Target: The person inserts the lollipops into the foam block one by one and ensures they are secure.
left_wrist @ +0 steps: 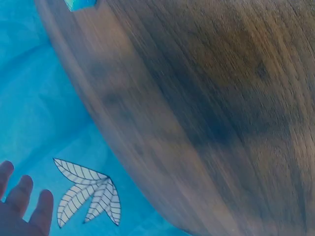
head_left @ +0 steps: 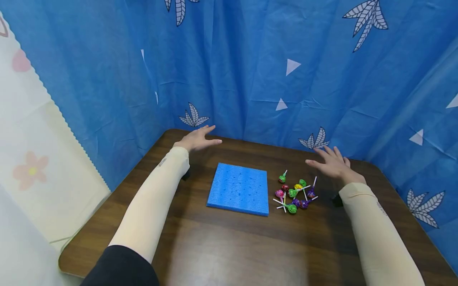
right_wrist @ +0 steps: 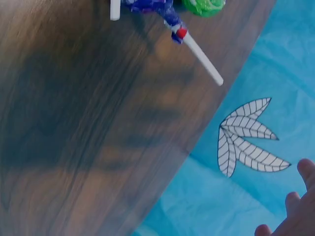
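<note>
In the head view my left hand (head_left: 196, 139) hovers over the far left of the table, fingers extended, holding nothing. A square blue foam board (head_left: 239, 188) with small dimples lies flat, nearer to me than that hand. To its right sits a loose pile of wrapped lollipops (head_left: 293, 193) in green, purple, pink, red and yellow, their white sticks pointing various ways. My right hand (head_left: 332, 163) hangs beyond and to the right of the pile, fingers spread, with nothing in it. The right wrist view shows a purple lollipop (right_wrist: 172, 17) and a green one (right_wrist: 204, 5) at the top.
The dark wooden table (head_left: 236, 246) has rounded corners and carries a glare patch in front. A blue curtain (head_left: 243, 71) with leaf prints hangs right behind its far edge. On the left is a white flowered curtain (head_left: 46, 159).
</note>
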`<state>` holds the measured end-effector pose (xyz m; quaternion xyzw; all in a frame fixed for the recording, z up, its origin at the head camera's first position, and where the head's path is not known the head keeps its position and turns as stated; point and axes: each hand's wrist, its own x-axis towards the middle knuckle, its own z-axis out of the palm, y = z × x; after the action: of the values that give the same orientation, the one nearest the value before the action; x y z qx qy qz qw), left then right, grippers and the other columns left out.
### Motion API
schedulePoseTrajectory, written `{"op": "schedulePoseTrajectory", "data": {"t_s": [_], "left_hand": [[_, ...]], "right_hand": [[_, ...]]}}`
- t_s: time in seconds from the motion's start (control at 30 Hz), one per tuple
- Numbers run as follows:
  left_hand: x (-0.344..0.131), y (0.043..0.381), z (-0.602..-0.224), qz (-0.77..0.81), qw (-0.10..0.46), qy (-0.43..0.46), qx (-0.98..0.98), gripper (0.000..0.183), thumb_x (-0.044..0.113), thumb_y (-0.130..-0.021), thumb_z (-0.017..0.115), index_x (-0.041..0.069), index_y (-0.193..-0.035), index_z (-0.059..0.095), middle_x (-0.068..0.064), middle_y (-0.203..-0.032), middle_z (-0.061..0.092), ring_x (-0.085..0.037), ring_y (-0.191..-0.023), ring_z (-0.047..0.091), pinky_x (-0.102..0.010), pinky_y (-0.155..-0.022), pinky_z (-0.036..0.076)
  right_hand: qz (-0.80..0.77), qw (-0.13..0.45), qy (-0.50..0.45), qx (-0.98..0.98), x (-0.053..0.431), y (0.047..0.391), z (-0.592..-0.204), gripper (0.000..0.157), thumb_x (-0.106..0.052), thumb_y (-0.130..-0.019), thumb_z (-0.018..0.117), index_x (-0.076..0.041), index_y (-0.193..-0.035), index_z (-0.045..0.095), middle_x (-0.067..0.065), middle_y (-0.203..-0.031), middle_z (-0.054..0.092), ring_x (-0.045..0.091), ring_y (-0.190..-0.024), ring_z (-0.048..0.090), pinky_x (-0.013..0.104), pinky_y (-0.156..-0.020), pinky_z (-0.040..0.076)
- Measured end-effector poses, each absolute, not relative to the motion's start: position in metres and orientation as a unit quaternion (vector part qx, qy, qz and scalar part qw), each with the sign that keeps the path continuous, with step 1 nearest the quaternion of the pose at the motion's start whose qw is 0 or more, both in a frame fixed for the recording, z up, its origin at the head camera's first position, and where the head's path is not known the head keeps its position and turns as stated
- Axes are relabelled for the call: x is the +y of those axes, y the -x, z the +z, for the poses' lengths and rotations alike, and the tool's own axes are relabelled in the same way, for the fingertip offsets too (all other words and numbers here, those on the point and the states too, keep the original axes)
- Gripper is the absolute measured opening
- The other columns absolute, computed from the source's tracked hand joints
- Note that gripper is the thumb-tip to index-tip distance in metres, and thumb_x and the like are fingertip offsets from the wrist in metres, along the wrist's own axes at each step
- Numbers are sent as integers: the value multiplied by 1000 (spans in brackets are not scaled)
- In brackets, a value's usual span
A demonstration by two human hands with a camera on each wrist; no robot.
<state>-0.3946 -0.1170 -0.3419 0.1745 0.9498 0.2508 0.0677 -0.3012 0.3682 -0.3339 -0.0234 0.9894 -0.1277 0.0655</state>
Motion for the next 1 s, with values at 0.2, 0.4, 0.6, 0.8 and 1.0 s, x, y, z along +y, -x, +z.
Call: {"op": "schedulePoseTrajectory", "data": {"t_s": [0.2, 0.4, 0.6, 0.8, 1.0], "left_hand": [[-114, 387, -345, 288, 57, -205, 934, 89, 80, -86, 49, 37, -160, 22, -2, -170, 14, -30, -156, 15, -61, -122, 20], [-111, 381, -346, 309, 55, -234, 920, 85, 75, -87, 53, 37, -158, 26, -2, -169, 20, -28, -156, 18, -58, -123, 22], [-112, 375, -355, 314, 64, -246, 915, 83, 74, -87, 55, 36, -157, 31, -1, -167, 27, -27, -155, 23, -57, -123, 23], [-113, 368, -364, 310, 87, -247, 914, 85, 74, -84, 60, 35, -156, 36, 0, -164, 34, -27, -152, 29, -58, -121, 28], [-112, 361, -372, 346, 94, -235, 903, 75, 63, -83, 70, 33, -149, 48, -2, -158, 43, -28, -148, 36, -59, -117, 34]], "right_hand": [[-141, 63, 58, 986, 360, 306, -342, 89, -68, -95, 44, -5, -156, 27, 31, -163, 13, 55, -149, -5, 84, -106, 8], [-194, 69, 77, 976, 351, 305, -346, 83, -59, -97, 51, 0, -152, 32, 34, -159, 22, 56, -147, 11, 78, -111, 14], [-210, 74, 94, 970, 344, 305, -353, 75, -53, -98, 54, 1, -148, 39, 32, -155, 32, 53, -142, 29, 72, -112, 27], [-239, 85, 107, 961, 336, 304, -356, 68, -46, -99, 58, -1, -146, 43, 29, -153, 38, 51, -139, 36, 70, -109, 34], [-280, 90, 125, 948, 327, 305, -358, 57, -36, -99, 63, -2, -142, 47, 27, -149, 44, 47, -134, 43, 65, -106, 41]]}}
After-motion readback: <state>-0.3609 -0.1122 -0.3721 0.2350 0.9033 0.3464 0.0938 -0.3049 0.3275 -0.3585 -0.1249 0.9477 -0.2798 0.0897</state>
